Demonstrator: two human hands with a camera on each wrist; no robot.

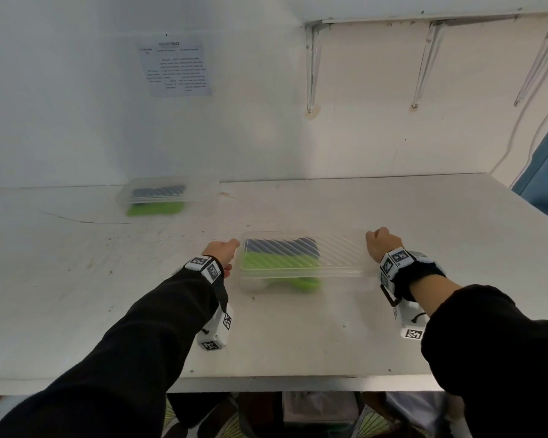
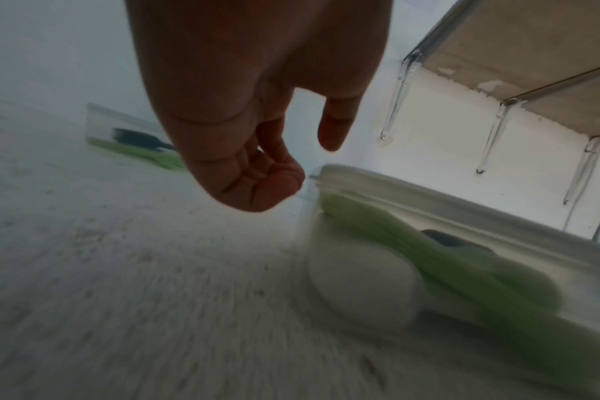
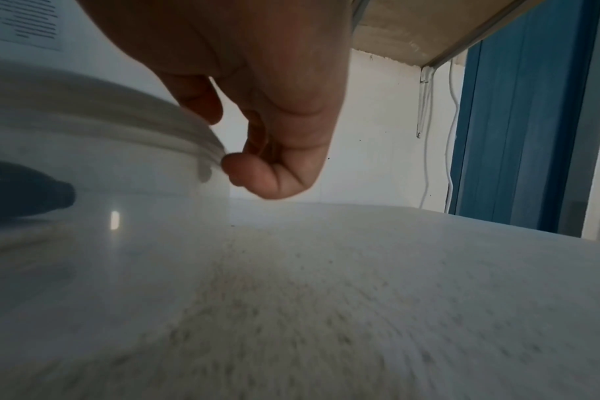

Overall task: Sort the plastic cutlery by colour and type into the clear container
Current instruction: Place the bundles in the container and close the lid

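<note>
Green cutlery [image 1: 280, 263] inside lidded container [image 1: 339, 248]

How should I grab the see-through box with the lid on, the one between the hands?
Probably by its two short ends, one of the hands on each side. The near clear container is long, flat and lidded, and its lid rim sticks out, giving fingers a ledge to hook under.

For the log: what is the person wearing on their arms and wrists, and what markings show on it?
Both arms are in long black sleeves. The left hand and right hand are bare, without gloves. Each wrist carries a black strap with white blocks printed with black-and-white square code markers, and a white camera housing hangs below each forearm, also tagged. A short black cord loops on the right unit.
</note>
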